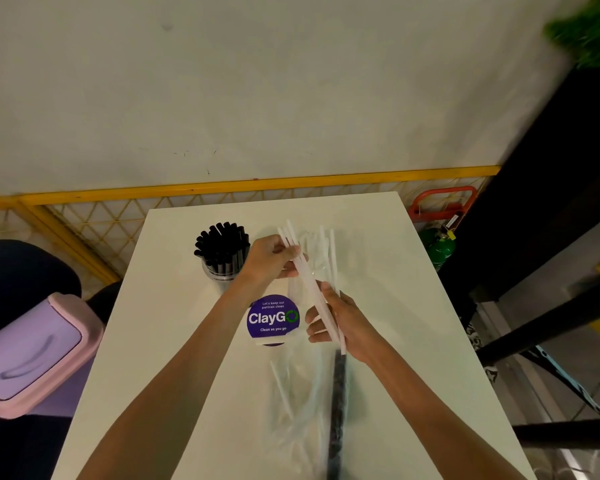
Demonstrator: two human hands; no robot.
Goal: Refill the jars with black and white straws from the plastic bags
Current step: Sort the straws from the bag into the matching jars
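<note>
Both hands clamped one bundle of white straws (309,275): the left hand (271,258) at its upper end, the right hand (340,323) lower. A jar of black straws (222,251) stood just left of the left hand.

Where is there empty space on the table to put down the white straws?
The table is bare along its right side, between the right hand and the edge, and on the left, between the jar of black straws and the near edge. The middle is crowded: the sticker, the plastic bags, and the left hand gripping the white straws.

Both hands (274,258) gripping white straws (309,278), black-straw jar (222,251) beside
</note>
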